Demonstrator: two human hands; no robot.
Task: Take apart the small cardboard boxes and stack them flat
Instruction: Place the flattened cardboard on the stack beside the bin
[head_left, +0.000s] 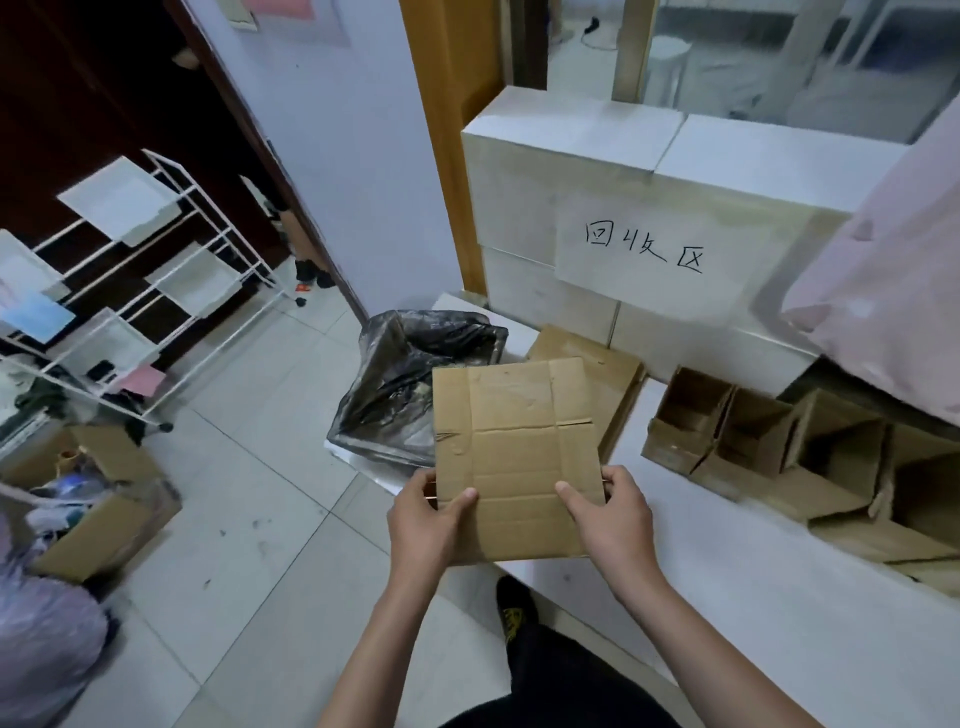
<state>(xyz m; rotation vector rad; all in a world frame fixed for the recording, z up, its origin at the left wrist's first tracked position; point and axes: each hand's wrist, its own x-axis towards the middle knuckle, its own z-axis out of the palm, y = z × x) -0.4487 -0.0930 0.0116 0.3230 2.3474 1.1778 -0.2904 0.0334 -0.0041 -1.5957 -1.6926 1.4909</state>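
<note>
The flattened brown cardboard box, creased and squarish, is held up in the air in front of the person, its near lower corners caught in both hands and its face tilted toward the camera. The left hand pinches the left lower edge with the thumb on the front face and the fingers curled behind; the right hand does the same on the right edge, so each grip is clenched on the sheet. The sheet's longer side seems to run away from the hands, up and forward, though it is close to square. Just beyond its far edge, and slightly toward the right hand, another flat brown cardboard piece lies on the white low platform; that looks like the stack, so the coming move is likely a short push forward and down, with the right hand the nearer one. Further to the right of the grip stand open brown cardboard boxes, not yet taken apart. Left of the sheet sits a crumpled black plastic bag, and behind the stack rise white blocks with a handwritten paper sign
</note>
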